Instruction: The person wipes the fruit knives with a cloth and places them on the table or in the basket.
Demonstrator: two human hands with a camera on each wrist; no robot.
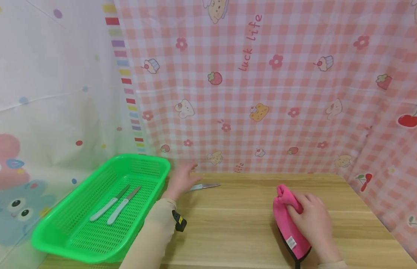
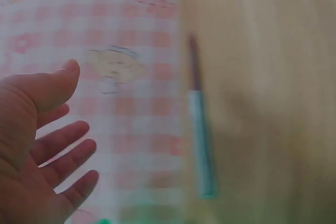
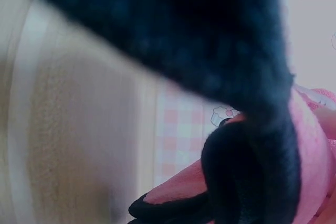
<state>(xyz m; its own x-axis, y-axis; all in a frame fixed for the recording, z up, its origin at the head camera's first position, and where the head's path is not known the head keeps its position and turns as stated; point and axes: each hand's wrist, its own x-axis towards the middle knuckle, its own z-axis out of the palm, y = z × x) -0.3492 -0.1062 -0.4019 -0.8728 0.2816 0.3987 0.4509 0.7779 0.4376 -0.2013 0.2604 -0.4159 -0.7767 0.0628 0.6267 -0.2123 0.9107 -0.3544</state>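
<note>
At the table's back left, my left hand reaches out beside a small knife with a pale blue handle. In the left wrist view the fingers are loosely spread, with nothing between them, and the knife lies apart from them on the wood. On the right, my right hand grips a pink cloth item with black edging and a white label; its exact kind is unclear. The black edging fills much of the right wrist view, close to the camera and blurred.
A green plastic basket stands at the left, with two pale-handled knives lying side by side inside. The wooden table ends at a pink checked cloth behind. A white patterned sheet hangs at the left.
</note>
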